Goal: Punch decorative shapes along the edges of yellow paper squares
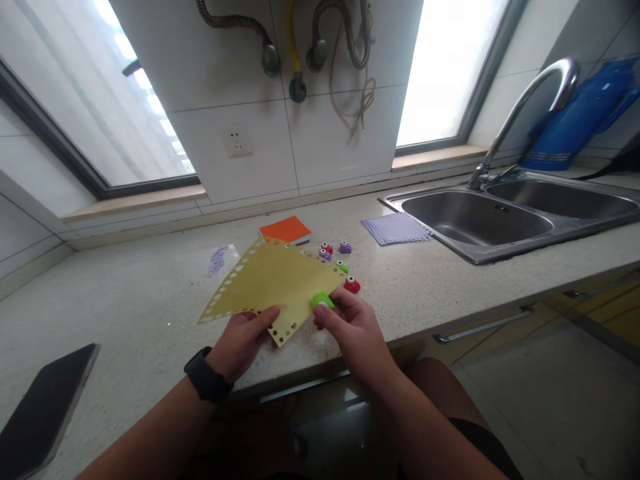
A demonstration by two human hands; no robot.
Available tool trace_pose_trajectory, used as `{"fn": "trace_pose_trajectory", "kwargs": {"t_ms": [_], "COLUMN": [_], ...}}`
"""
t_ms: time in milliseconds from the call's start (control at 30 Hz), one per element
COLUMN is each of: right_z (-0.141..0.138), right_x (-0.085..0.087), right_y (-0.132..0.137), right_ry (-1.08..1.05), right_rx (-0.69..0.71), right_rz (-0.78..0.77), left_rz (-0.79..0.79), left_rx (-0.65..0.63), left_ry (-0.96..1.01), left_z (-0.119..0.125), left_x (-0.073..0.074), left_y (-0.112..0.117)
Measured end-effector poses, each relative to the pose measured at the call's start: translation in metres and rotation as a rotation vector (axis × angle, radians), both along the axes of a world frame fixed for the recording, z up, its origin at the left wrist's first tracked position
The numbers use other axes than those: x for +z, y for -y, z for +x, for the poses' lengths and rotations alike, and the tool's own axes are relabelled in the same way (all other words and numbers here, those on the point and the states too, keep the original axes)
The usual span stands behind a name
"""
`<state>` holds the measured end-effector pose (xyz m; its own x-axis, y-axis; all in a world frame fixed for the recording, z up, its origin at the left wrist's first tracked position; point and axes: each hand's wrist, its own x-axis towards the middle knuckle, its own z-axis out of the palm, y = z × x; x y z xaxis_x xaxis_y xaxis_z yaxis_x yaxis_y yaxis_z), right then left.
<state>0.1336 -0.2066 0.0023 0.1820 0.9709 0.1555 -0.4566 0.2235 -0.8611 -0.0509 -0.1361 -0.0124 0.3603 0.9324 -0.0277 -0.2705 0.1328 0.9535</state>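
My left hand (pixel 243 339) pinches the near edge of a yellow paper sheet (pixel 273 280) whose borders carry rows of punched holes and small stars. My right hand (pixel 350 327) is closed around a small green craft punch (pixel 321 300) clamped on the sheet's near right edge. A black watch sits on my left wrist. The sheet is held just above the speckled countertop (pixel 150 300).
Several small punches, red (pixel 352 285), purple (pixel 345 247) and green, lie behind the sheet. An orange paper stack (pixel 285 229) and a punched lilac sheet (pixel 396 228) lie farther back. A steel double sink (pixel 475 217) is at right, a dark phone (pixel 43 407) at near left.
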Motion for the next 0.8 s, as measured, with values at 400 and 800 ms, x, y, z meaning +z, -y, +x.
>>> {"fn": "trace_pose_trajectory", "kwargs": {"t_ms": [400, 800], "right_z": [-0.005, -0.012], "right_x": [-0.01, -0.01], "right_y": [-0.006, -0.007], "right_ry": [-0.191, -0.142], "right_rx": [0.137, 0.24], "right_rz": [-0.221, -0.275], "left_rz": [0.088, 0.154], "left_rx": [-0.128, -0.127], "left_ry": [-0.121, -0.187], "left_z": [0.001, 0.001], "left_x": [-0.001, 0.003], "left_y": [-0.001, 0.0]}}
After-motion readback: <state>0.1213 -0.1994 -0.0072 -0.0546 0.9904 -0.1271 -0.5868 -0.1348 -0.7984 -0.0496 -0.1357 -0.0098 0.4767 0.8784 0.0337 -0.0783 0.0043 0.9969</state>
